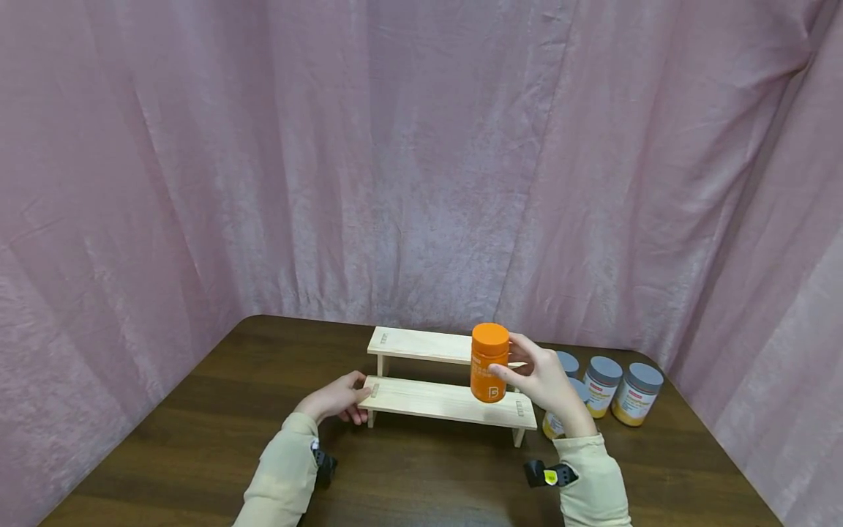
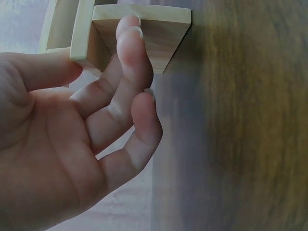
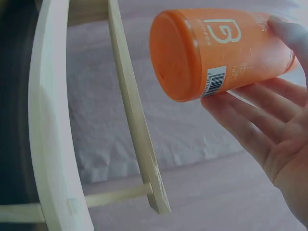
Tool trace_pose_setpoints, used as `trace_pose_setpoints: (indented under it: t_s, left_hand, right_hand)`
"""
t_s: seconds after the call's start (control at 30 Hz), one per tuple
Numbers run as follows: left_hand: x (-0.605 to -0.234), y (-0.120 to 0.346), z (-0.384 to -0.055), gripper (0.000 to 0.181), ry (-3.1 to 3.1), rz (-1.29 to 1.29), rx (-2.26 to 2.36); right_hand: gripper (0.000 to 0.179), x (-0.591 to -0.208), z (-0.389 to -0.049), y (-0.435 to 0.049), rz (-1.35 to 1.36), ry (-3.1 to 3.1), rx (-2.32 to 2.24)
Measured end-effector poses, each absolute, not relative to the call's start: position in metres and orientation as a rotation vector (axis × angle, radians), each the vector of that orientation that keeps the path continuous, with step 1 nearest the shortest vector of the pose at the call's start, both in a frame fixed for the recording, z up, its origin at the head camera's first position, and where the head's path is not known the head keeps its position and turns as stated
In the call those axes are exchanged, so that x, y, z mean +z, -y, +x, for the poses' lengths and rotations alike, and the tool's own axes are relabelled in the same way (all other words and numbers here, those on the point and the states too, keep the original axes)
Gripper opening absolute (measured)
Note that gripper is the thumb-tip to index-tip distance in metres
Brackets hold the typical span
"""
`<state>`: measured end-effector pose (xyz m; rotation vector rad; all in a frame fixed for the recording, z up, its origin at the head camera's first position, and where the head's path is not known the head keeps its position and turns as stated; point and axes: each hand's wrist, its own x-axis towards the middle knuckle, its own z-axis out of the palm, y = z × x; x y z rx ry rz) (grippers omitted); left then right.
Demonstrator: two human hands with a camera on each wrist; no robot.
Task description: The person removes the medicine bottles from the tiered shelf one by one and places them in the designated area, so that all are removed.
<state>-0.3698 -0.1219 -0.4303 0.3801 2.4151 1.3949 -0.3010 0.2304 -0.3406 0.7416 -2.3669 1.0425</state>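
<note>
My right hand (image 1: 548, 375) grips an orange bottle (image 1: 489, 364) upright, thumb on one side and fingers on the other. In the head view it appears in front of the two-tier wooden rack (image 1: 448, 400). The right wrist view shows the bottle's base (image 3: 174, 55), with a gap between it and the boards. At the lower tier's left end is my left hand (image 1: 334, 399), its thumb on the board's edge. Seen from the left wrist, its curled fingers (image 2: 132, 53) lie against the rack's end leg (image 2: 144, 36).
Several grey-lidded jars with yellow bottoms, among them one jar (image 1: 637, 395) at the far right, stand right of the rack. My right forearm partly covers some. The brown wooden table (image 1: 421, 468) meets pink curtains (image 1: 435, 161) behind and at the sides.
</note>
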Motion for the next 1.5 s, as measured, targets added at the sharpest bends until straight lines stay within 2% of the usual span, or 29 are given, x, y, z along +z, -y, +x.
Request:
trace_pose_setpoints:
  t_s: [1.5]
  left_hand:
    - [-0.429, 0.125, -0.374, 0.034, -2.357, 0.394, 1.42]
  right_hand:
    - [0.047, -0.338, -0.284, -0.312, 0.335, 2.265, 1.049]
